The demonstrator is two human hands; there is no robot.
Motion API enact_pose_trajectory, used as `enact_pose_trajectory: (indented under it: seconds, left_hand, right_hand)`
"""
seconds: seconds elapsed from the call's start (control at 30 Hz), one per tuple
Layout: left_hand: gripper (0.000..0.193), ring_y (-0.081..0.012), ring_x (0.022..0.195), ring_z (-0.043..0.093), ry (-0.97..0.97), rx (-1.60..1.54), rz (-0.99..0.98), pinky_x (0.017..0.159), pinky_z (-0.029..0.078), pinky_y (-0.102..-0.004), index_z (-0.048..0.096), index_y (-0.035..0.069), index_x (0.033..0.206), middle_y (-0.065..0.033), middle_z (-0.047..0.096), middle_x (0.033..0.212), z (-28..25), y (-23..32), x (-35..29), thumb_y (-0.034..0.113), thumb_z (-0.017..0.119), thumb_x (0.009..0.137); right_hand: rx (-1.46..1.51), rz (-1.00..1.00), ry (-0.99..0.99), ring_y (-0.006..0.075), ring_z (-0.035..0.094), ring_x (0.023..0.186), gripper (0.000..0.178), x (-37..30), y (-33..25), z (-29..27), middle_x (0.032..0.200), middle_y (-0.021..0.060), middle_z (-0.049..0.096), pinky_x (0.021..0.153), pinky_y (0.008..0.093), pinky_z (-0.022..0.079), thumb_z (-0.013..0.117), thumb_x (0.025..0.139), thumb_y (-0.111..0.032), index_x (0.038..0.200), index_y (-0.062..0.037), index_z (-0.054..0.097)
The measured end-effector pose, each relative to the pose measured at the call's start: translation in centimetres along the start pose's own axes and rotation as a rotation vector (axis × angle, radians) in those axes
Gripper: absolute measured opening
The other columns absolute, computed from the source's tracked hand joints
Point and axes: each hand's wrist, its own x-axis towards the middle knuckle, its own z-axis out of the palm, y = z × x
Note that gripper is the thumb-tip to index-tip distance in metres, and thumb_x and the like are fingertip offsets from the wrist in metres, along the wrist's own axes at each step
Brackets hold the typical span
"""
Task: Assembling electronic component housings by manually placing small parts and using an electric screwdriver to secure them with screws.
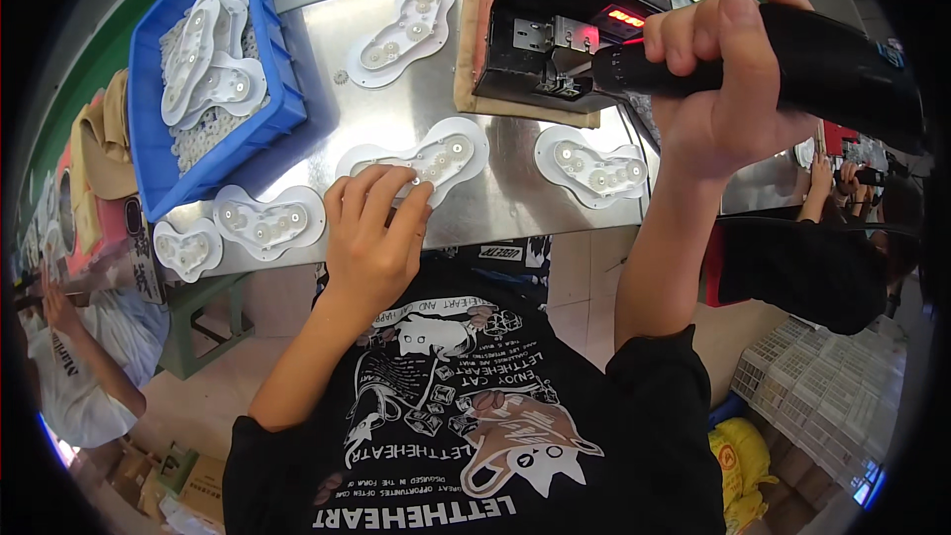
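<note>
My left hand (381, 228) lies on the metal tabletop with its fingers curled over a white plastic gear housing (451, 154), holding it in place. Part of that housing is hidden under the fingers. Raised at the right, my right hand (728, 79) is wrapped round a black electric screwdriver (822, 64). The driver's tip points left at the metal outlet of a black screw feeder (555, 35) with a lit red display. Another gear housing (594, 166) lies right of the held one, and one more (404, 32) sits farther back.
A blue bin (287, 104) at the left holds small pale gears and several stacked housings. Two further housings (269, 223) lie by the table's near left edge. A single loose gear (341, 76) lies near the bin. Other people work at both sides.
</note>
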Motion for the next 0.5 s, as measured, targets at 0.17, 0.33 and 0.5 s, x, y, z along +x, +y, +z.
enact_pose_trajectory:
  seconds: [0.17, 0.33, 0.5]
  left_hand:
    - [0.033, -0.0298, 0.11, 0.06, 0.006, -0.003, 0.001, 0.095, 0.041, -0.0469, 0.072, 0.004, 0.108, -0.0088, 0.065, 0.116, 0.1, -0.3, -0.1, 0.006, 0.077, 0.076]
    - [0.033, -0.029, 0.109, 0.061, 0.008, 0.002, -0.006, 0.095, 0.042, -0.0468, 0.072, 0.005, 0.108, -0.008, 0.066, 0.116, 0.2, -0.4, 0.0, 0.007, 0.077, 0.076]
    - [0.033, -0.0286, 0.109, 0.061, 0.003, 0.0, 0.0, 0.094, 0.042, -0.0468, 0.072, 0.005, 0.108, -0.0075, 0.065, 0.116, 0.1, -0.3, 0.1, 0.007, 0.078, 0.076]
  right_hand:
    - [0.012, 0.046, 0.025, 0.016, 0.048, 0.05, 0.028, -0.1, 0.4, 0.0, 0.066, 0.0084, 0.049, 0.052, 0.0376, 0.048, 0.06, 0.089, 0.002, 0.116, 0.0057, 0.053]
    - [-0.023, 0.031, 0.03, 0.0172, 0.047, 0.051, 0.027, -0.2, 0.9, -0.5, 0.068, 0.0085, 0.049, 0.052, 0.0393, 0.047, 0.058, 0.09, 0.0, 0.116, 0.0049, 0.052]
    - [-0.059, 0.063, 0.039, 0.0177, 0.048, 0.056, 0.013, 1.2, -1.2, -1.4, 0.071, 0.0073, 0.048, 0.059, 0.0402, 0.046, 0.057, 0.092, -0.008, 0.102, 0.0004, 0.055]
